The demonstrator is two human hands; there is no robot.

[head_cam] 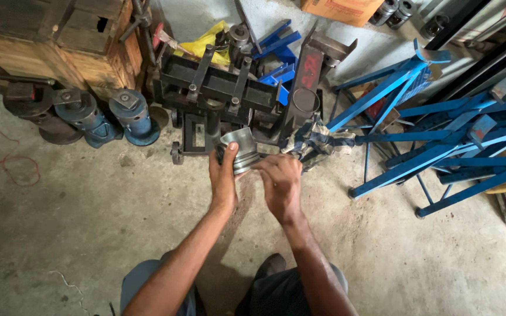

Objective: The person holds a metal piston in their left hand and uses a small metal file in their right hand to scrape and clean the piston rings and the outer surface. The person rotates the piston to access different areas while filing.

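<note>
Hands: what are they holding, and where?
The left hand grips a grey metal piston around its side; the right hand touches its lower edge.

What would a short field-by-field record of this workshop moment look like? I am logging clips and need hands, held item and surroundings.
left hand: left hand grips the grey grooved metal cylinder from its side
right hand: right hand has fingertips at the cylinder's lower edge
posture: held above the concrete floor, knees below
ahead: black steel press frame
left side: two blue cylindrical jacks beside a wooden crate
right side: blue steel stands lying on the floor
</note>
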